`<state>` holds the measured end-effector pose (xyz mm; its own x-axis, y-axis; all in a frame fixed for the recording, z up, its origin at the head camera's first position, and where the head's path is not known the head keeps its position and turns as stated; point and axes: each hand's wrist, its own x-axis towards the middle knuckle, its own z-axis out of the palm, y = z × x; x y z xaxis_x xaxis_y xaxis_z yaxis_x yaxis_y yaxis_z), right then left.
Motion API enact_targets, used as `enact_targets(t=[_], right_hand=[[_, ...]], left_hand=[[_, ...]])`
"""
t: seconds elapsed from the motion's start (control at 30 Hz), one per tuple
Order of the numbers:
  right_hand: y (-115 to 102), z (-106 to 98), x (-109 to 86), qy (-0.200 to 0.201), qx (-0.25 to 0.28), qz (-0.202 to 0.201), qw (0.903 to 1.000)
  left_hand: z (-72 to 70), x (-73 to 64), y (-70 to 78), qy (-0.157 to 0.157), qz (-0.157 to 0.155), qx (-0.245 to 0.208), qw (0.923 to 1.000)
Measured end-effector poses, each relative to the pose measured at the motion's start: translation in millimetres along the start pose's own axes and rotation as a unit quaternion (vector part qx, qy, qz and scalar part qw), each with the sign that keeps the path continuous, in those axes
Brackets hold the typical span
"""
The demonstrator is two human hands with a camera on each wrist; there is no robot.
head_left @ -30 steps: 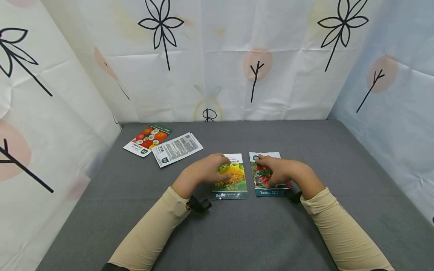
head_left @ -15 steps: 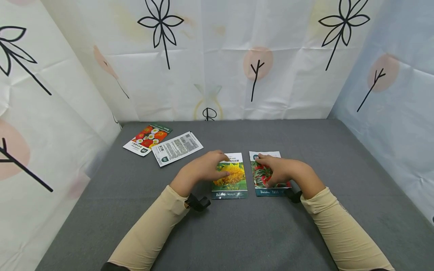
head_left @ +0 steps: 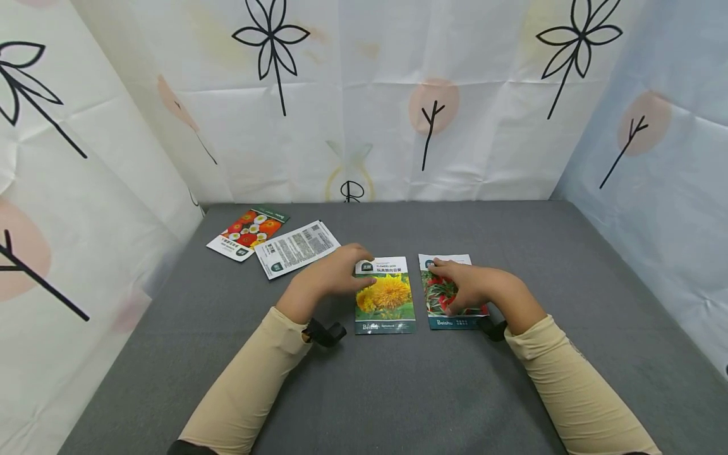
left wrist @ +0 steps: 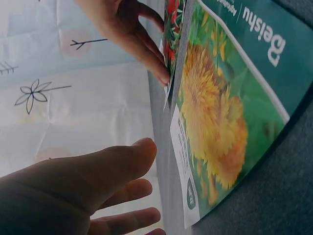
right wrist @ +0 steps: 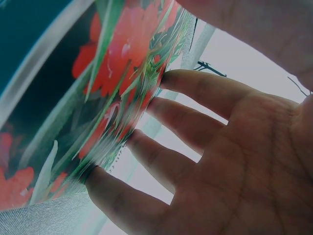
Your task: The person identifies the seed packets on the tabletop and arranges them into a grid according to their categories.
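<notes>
A seed packet with yellow flowers (head_left: 389,297) lies face up on the grey tabletop. My left hand (head_left: 324,278) hovers at its upper left edge with fingers and thumb spread, and in the left wrist view a gap shows between this hand (left wrist: 93,178) and the packet (left wrist: 215,103). To the right lies a seed packet with red flowers (head_left: 433,294), partly covered by my right hand (head_left: 474,284). In the right wrist view, the extended fingertips (right wrist: 144,147) touch the red-flower packet's printed face (right wrist: 112,58).
At the back left, a packet with red, orange and white flowers (head_left: 250,230) lies partly under or against a packet turned text side up (head_left: 298,249). Patterned white cloth (head_left: 364,126) hangs behind the grey tabletop (head_left: 375,392) and along its sides.
My left hand has drawn back to the left and away from the yellow-flower packet, uncovering more of it. The right hand and both packets stay where they were.
</notes>
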<state>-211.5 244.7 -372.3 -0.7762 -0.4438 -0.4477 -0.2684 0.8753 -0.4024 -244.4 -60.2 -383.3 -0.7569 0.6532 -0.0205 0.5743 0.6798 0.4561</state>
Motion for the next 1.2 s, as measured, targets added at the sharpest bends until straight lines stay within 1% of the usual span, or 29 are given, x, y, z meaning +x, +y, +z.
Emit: enact_targets(t=[0.1,0.27,0.47,0.57,0.73,0.83,1.0,1.2], right_hand=[[-1,0,-0.3,0.002,0.0,-0.002,1.0],[0,1,0.2,0.003,0.0,-0.003,1.0],[1,1,0.6,0.0,0.003,-0.003,1.0],[1,1,0.5,0.0,0.001,-0.004,1.0],[0,1,0.0,0.002,-0.004,-0.005,1.0],[0,1,-0.5,0.003,-0.005,-0.005,1.0],[0,1,-0.4,0.004,-0.004,-0.008,1.0],[2,1,0.0,0.006,-0.003,-0.013,0.9999]], left_hand=[[-3.5,-1.4,-4.7,0.019,0.002,-0.005,0.9998],[-9.5,-4.2,-14.3,0.055,-0.007,-0.012,0.9984],[-16.5,-9.5,-25.5,0.089,-0.01,-0.026,0.9956],[-20.4,-12.6,-29.2,0.1,-0.018,-0.033,0.9942],[-25.8,-16.2,-37.4,0.111,-0.042,-0.033,0.9923],[-27.9,-17.3,-43.2,0.116,-0.05,-0.028,0.9917],[-29.4,-18.9,-51.1,0.119,-0.055,-0.026,0.991],[-26.9,-20.3,-62.7,0.119,-0.063,-0.006,0.9908]])
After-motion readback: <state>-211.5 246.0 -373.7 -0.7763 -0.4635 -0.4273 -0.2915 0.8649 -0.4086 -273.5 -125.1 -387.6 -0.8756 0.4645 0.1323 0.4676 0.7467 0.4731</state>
